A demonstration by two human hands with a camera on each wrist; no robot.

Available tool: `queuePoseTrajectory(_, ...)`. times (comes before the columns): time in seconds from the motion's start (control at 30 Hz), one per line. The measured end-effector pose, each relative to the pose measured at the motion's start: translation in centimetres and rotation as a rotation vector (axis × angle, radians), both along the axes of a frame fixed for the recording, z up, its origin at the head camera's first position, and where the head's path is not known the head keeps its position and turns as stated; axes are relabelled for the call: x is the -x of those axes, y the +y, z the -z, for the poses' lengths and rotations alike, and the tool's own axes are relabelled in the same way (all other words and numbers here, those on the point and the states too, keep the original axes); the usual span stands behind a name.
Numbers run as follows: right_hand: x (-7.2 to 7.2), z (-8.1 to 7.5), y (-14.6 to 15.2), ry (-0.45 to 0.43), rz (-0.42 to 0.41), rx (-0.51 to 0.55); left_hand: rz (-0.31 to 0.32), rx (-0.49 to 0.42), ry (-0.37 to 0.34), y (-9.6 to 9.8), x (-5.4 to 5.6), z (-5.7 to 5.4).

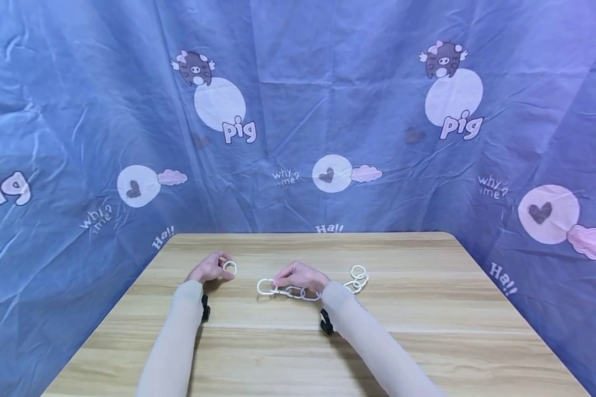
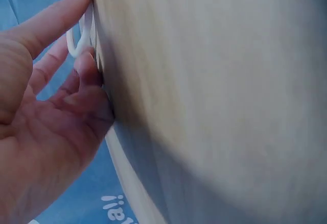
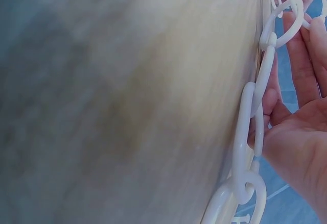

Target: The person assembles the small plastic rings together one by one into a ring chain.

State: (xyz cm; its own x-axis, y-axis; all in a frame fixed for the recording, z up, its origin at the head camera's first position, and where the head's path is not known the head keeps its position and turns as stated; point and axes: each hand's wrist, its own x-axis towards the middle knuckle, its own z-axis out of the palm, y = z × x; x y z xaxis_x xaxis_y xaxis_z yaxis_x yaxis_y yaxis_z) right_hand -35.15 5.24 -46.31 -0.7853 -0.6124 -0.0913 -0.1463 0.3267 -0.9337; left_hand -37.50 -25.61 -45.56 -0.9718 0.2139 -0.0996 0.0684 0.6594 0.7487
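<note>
A single white plastic chain link stands at the fingertips of my left hand, over the left part of the table. In the left wrist view the thumb and fingers of that hand pinch this link. My right hand pinches a white plastic chain close to its left end, where an end link sticks out past the fingertips. The chain trails rightward under the right hand and wrist, which hide part of it. In the right wrist view its joined links run alongside the palm.
The chain's far end curls back on the wooden table to the right of the right wrist. A blue cloth with pig prints hangs behind the table and along both sides. Each wrist wears a black device.
</note>
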Motion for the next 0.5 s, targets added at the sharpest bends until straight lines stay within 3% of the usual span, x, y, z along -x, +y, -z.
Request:
queuePoseTrajectory(0.23,-0.11,0.28,0.14,0.0,0.006,0.009,-0.05,-0.076,-0.039,0.66,-0.28,0.03)
queuePoseTrajectory(0.5,-0.06,0.0,0.16,-0.008,0.023,-0.008,-0.045,-0.238,-0.09,0.33,-0.25,0.01)
